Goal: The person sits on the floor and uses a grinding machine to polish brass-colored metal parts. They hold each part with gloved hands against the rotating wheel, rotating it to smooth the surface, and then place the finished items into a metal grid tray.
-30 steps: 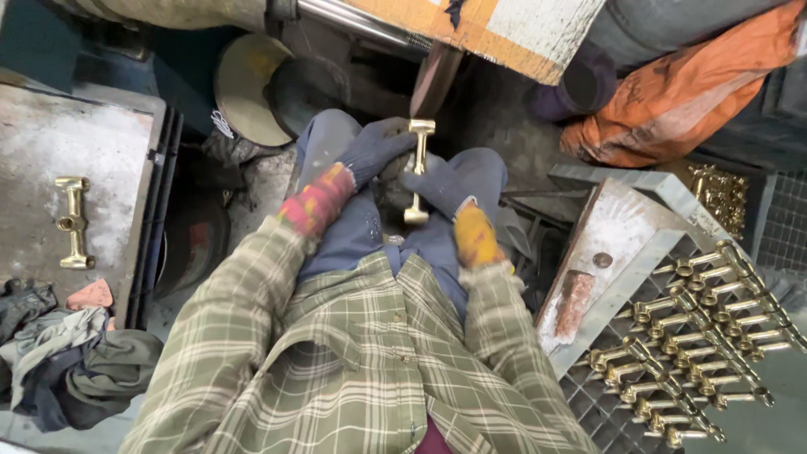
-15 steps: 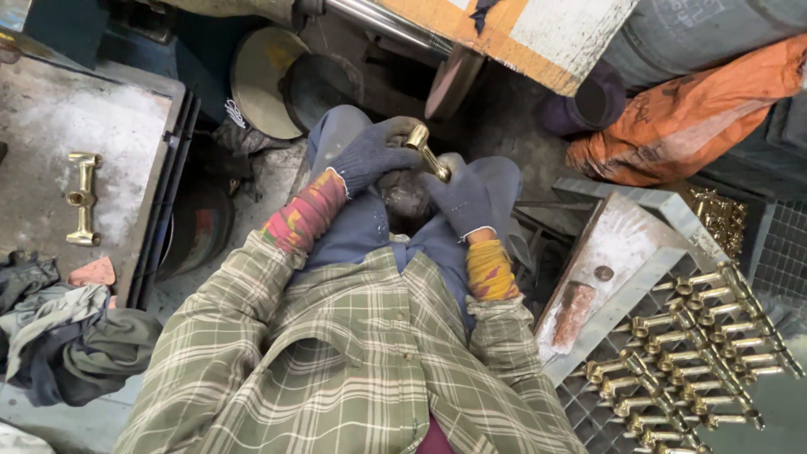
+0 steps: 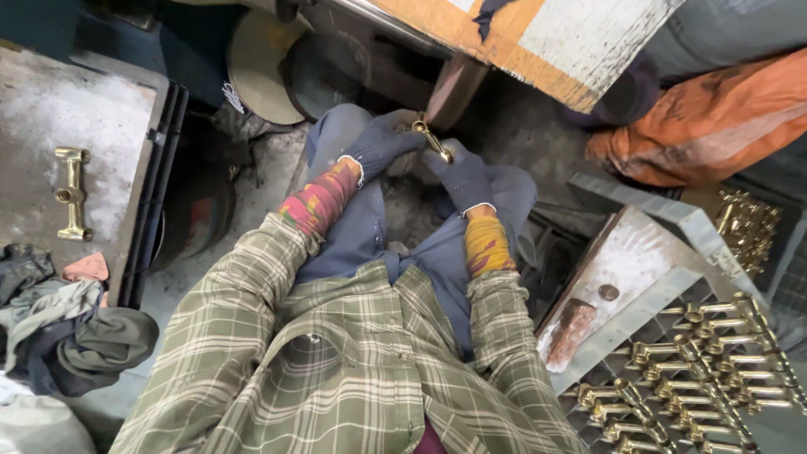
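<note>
The brass fitting, held upright between the knees a second ago, has been tilted and raised to the polishing wheel, so buffing appears under way; it is pinched by the gloved fingers of the left hand and the right hand. A similar fitting lies on the dusty counter at the left, and more fill a metal rack on the littered floor.

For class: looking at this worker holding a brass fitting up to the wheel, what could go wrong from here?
1. Both gloved hands, left hand and right hand, pinch the small brass fitting right beside the wheel; a slip could bring fingers or glove fabric against it.
2. The fitting might be flung free, perhaps toward the lap.
</note>
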